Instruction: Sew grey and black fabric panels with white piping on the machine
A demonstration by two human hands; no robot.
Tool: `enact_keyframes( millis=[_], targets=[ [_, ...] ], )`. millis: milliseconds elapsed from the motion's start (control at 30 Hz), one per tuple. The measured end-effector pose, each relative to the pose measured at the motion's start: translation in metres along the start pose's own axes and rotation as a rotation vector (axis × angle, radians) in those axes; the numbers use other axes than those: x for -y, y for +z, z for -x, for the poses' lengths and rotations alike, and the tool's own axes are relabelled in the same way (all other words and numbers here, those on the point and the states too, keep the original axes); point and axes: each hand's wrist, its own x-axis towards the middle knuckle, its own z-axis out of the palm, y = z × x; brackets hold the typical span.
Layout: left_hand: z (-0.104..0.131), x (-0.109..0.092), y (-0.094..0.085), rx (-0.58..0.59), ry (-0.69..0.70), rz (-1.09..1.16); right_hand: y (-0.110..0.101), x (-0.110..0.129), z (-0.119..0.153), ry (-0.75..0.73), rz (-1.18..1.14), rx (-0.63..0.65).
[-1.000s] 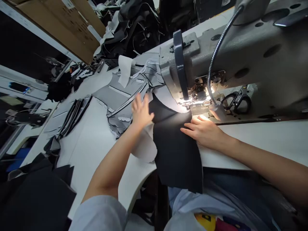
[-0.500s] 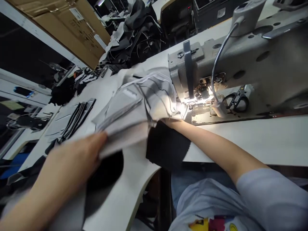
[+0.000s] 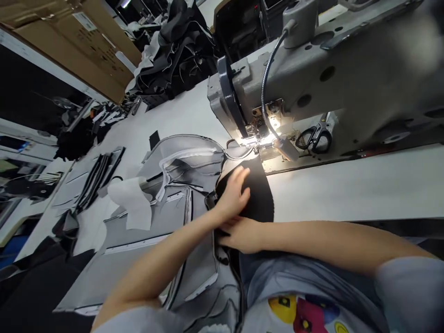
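A large sewn piece of grey fabric (image 3: 138, 249) with white edging and dark seams spreads over the table and hangs toward my lap. A black fabric panel (image 3: 260, 194) of it lies in front of the sewing machine's lit needle area (image 3: 258, 138). My left hand (image 3: 234, 196) rests on the black panel, slightly blurred, with thumb and fingers apart. Just below it, my right hand (image 3: 243, 233) has its fingers closed at the fabric's near edge, partly covered by my left wrist. A white strip (image 3: 133, 203) lies on the grey fabric.
The grey sewing machine (image 3: 312, 83) fills the right side, with a flexible lamp (image 3: 286, 147) beside the needle. Scissors (image 3: 315, 138) lie under its arm. Folded pieces (image 3: 99, 178) are at the left. A dark fabric heap (image 3: 176, 55) and a cardboard box (image 3: 79, 46) stand behind.
My left hand has come from the far left to the black panel, letting go of the raised fabric. The grey piece now lies spread out. My right hand has drawn back from the needle.
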Motion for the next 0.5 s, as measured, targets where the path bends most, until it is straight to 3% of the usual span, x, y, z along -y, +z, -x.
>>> enact_keyframes(
  millis=[67, 100, 167, 233, 333, 500],
  targets=[
    [-0.03, 0.025, 0.02, -0.115, -0.115, -0.127, -0.029, -0.022, 0.019, -0.331, -0.088, 0.139],
    [-0.041, 0.038, 0.026, -0.166, -0.146, -0.2, -0.044, -0.039, 0.026, -0.367, -0.15, 0.244],
    [-0.058, 0.059, 0.031, -0.249, -0.148, -0.326, -0.068, -0.077, 0.032, -0.323, -0.173, 0.445],
    [-0.07, 0.073, 0.029, -0.296, -0.125, -0.412, -0.078, -0.109, 0.028, -0.224, -0.141, 0.512],
    [-0.086, 0.083, 0.023, -0.295, -0.107, -0.471, -0.065, -0.131, 0.015, -0.222, -0.095, 0.443],
    [-0.101, 0.098, 0.019, -0.288, -0.019, -0.468, -0.032, -0.12, 0.001, -0.147, -0.031, 0.393]
  ],
)
